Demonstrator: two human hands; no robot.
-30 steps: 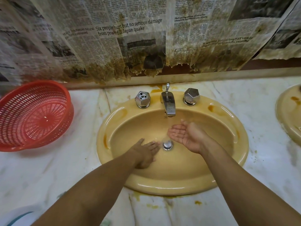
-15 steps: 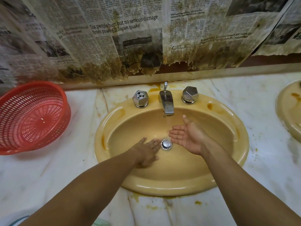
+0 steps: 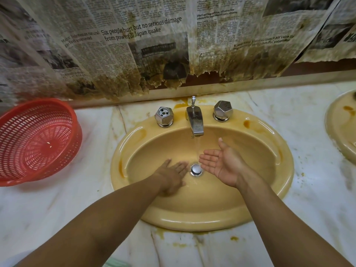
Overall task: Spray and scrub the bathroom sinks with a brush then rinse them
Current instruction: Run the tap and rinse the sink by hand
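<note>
While clear water stream runs, step: rinsing, I judge.
sink: yellow oval ceramic sink, centre, rim stained.
left hand: flat on basin floor, fingers straight, empty.
right hand: palm up, spread wide, empty, beside the stream.
next: probably splash water onto rim stains.

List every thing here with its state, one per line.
faucet: running
sink: wet, orange stains on its rim
left hand: open, palm down on the basin
right hand: open, palm up by the stream
red basket: tilted on the counter
newspaper: stained, lower edge torn
</note>
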